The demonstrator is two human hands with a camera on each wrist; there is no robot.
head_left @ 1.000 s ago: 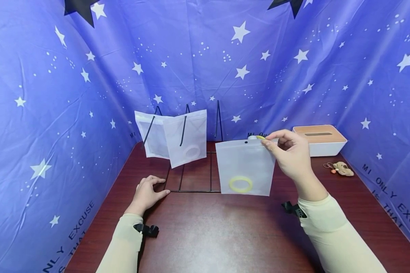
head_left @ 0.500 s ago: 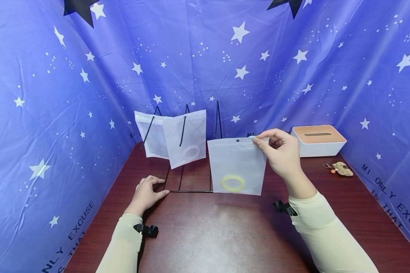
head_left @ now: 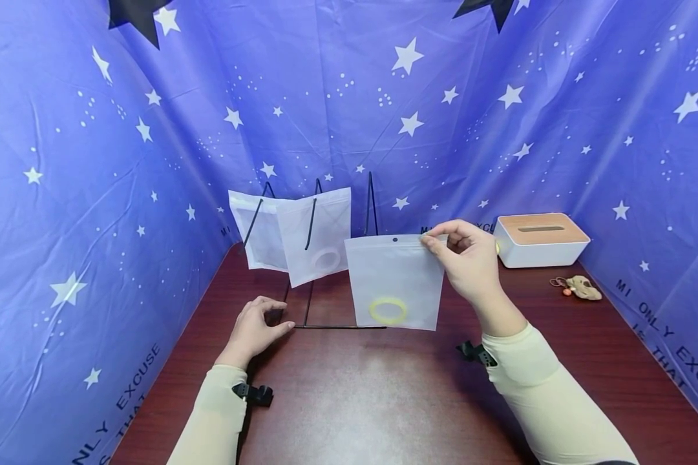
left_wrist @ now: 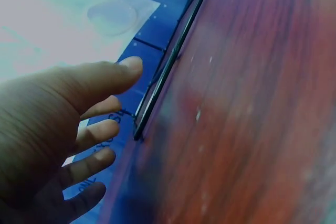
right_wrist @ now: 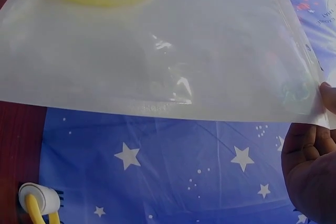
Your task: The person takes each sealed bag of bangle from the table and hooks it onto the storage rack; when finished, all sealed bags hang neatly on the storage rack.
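My right hand (head_left: 471, 258) pinches the top right corner of a white frosted zip pouch (head_left: 395, 274), held upright in front of the rack's right side. A yellow ring (head_left: 388, 310) shows through the pouch's lower part, and a small dark hole sits near its top edge. My left hand (head_left: 258, 326) is beside the front left corner of the black wire rack (head_left: 331, 327). Its thumb and fingers are spread apart, with no rod held between them in the left wrist view. Two more white pouches hang on the rack's hooks, the nearer pouch (head_left: 320, 232) overlapping the farther pouch (head_left: 258, 226).
Behind the held pouch rises a bare black hook (head_left: 371, 200). A white box with a wooden slotted lid (head_left: 541, 240) stands at the back right, near a small beige item with a cord (head_left: 583, 288). A white cylinder with a yellow loop (right_wrist: 41, 198) appears in the right wrist view.
My right hand has carried the pouch leftward, toward the bare hook. My left hand has shifted slightly right and its fingers have lifted off the rack's corner.
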